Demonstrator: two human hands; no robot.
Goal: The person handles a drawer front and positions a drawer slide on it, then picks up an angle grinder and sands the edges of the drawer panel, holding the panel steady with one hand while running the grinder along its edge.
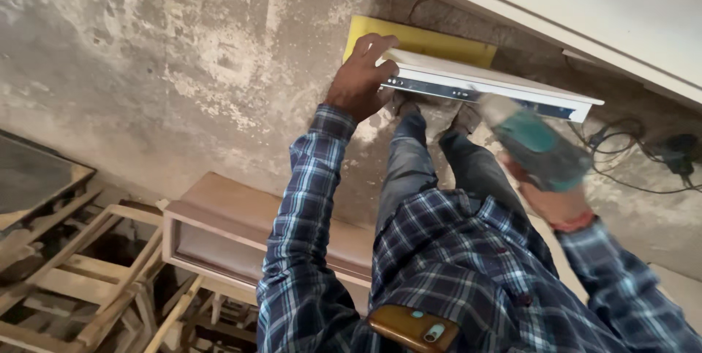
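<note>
Left hand (362,79): fingers wrapped over the near end of a white panel (497,79), thumb below, holding it on edge. The panel runs away to the right, tilted a little downward at the far end. A metal drawer rail (468,94) sits along its lower face, dark with small holes showing.

Right hand (552,196): closed around the grip of a teal power drill (537,147). The drill is blurred, so the bit and exactly where it meets the rail cannot be made out; the nose points up toward the middle of the rail.

Judgement on doing this well: the holding hand is at one end only, so the far end can swing when the drill pushes. Bracing the panel against the knees or the yellow board (424,40) behind it would steady it. Keep the drill square to the rail, press lightly, and keep the holding fingers away from the line of the bit.

Outward: both arms in blue checked sleeves (307,199); jeans (409,170) below the panel. A phone in an orange case (413,327) sits in the shirt pocket. Bare concrete floor (146,68), patchy and dusty. A wooden drawer box (234,232) lies at lower left, beside a stack of pale wooden frames (95,280). A large white cabinet (585,9) fills the upper right; black cables (636,155) trail on the floor near it.
</note>
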